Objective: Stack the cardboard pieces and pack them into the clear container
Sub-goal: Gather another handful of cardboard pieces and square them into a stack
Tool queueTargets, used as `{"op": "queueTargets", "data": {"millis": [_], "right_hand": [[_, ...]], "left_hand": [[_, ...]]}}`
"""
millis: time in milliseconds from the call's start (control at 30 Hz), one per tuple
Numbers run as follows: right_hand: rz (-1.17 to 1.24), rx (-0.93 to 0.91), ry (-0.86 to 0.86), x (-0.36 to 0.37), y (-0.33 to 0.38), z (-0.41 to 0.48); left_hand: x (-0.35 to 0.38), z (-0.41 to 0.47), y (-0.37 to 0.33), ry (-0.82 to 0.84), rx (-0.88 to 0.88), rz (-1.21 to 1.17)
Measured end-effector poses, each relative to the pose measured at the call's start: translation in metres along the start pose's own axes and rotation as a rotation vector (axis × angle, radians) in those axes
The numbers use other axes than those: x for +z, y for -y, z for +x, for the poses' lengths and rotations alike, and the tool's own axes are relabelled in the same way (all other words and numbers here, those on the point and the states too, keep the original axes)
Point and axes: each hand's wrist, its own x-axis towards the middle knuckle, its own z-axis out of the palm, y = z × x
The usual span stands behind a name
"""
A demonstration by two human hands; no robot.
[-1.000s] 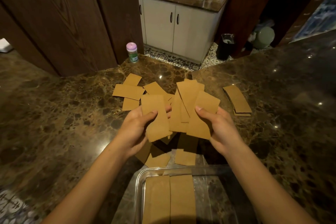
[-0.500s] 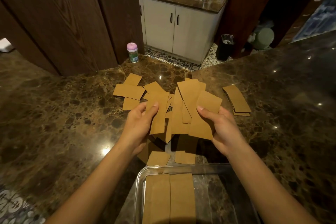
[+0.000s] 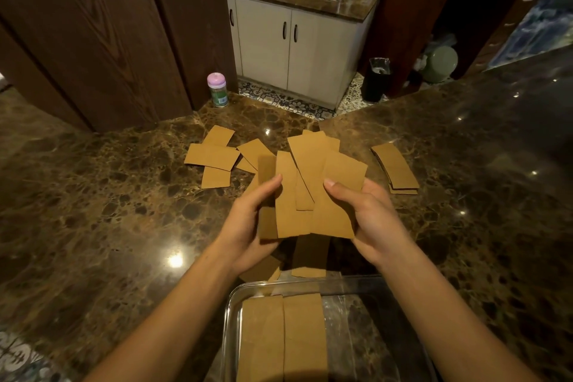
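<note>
In the middle of the frame, the left hand (image 3: 248, 226) and right hand (image 3: 369, 220) both grip a fan of flat, brown cardboard pieces (image 3: 310, 195). Below them, the clear container (image 3: 230, 319) holds two more strips. The stone worktop (image 3: 93, 211) is shiny.

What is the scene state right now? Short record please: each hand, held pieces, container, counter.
left hand: grips the held cardboard pieces at their left side, thumb in front
right hand: grips the same pieces at their right side, thumb in front
held cardboard pieces: fanned and uneven, raised over the countertop
clear container: nearest the camera; packed cardboard in two side-by-side columns on its left
loose pieces: scattered on the countertop beyond the hands
side stack: on the countertop, right of the hands, untouched
</note>
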Motion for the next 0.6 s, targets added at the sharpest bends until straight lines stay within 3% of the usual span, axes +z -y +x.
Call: {"op": "queueTargets", "data": {"millis": [200,467,600], "right_hand": [[-0.069,-0.058,-0.06,0.0,0.0,0.001],[-0.193,-0.126,-0.062,0.004,-0.004,-0.004],[-0.096,-0.043,0.026,0.012,-0.005,-0.005]], "left_hand": [[0.001,0.003,0.004,-0.248,0.115,0.239],[-0.001,0.008,0.012,-0.376,0.3,0.588],[0.012,0.007,0.012,-0.3,0.116,0.372]]}}
